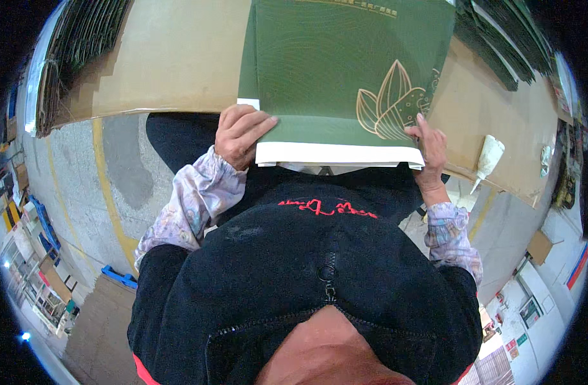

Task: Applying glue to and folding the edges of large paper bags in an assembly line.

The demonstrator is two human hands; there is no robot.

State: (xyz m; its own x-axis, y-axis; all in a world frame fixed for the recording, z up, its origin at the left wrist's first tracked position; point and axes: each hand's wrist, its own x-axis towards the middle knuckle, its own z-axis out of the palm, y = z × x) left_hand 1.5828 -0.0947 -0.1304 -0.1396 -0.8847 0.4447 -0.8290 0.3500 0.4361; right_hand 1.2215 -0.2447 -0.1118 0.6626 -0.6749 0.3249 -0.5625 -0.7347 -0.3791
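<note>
A flat green paper bag (319, 77) with a gold flower outline lies on the cardboard-topped table, its near end reaching past the table edge over my lap. A folded white strip (332, 154) runs along that near end. My left hand (238, 136) grips the near left corner, fingers on top and thumb hidden beneath. At the near right corner my right hand (430, 151) is closed on the bag's edge, its index finger stretched over the printed face.
Bundled dark green folded bags (82, 48) stand at the far left, with another stack (499, 38) at the far right. On the right of the brown table top (172, 64) lies a white squeeze bottle (491, 155) with a pointed nozzle, near the table's edge.
</note>
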